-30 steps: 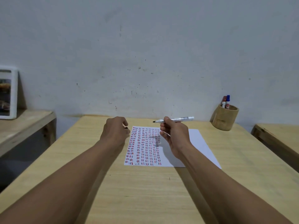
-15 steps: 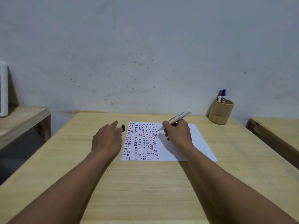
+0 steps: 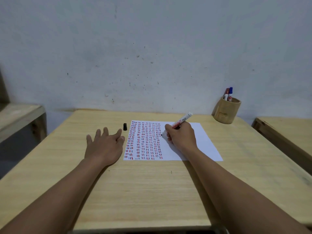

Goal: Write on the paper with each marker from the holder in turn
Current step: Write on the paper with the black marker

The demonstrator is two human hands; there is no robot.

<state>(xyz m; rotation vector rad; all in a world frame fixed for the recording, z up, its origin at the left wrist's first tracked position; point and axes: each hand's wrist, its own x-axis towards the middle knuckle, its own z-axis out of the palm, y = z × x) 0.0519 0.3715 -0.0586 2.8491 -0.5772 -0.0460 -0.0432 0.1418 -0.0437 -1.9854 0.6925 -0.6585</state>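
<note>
A white paper (image 3: 204, 144) lies on the wooden table (image 3: 143, 191), its left half filled with columns of short red and dark marks. My right hand (image 3: 181, 136) grips a white marker (image 3: 183, 120) with red lettering, its black tip down at the paper beside the last column. My left hand (image 3: 106, 144) rests flat on the table left of the paper, fingers spread, holding nothing. The marker's black cap (image 3: 125, 126) stands on the table just beyond my left fingers. A wooden holder (image 3: 226, 113) at the back right contains a red marker (image 3: 226, 94) and a blue marker (image 3: 230, 93).
A grey wall runs along the table's far edge. A lower wooden bench (image 3: 18, 117) stands to the left and another wooden table (image 3: 287, 130) to the right, each across a gap.
My left hand set the black cap down by the paper's top left corner and opened flat on the table. My right hand lowered the marker from level in the air to the paper.
</note>
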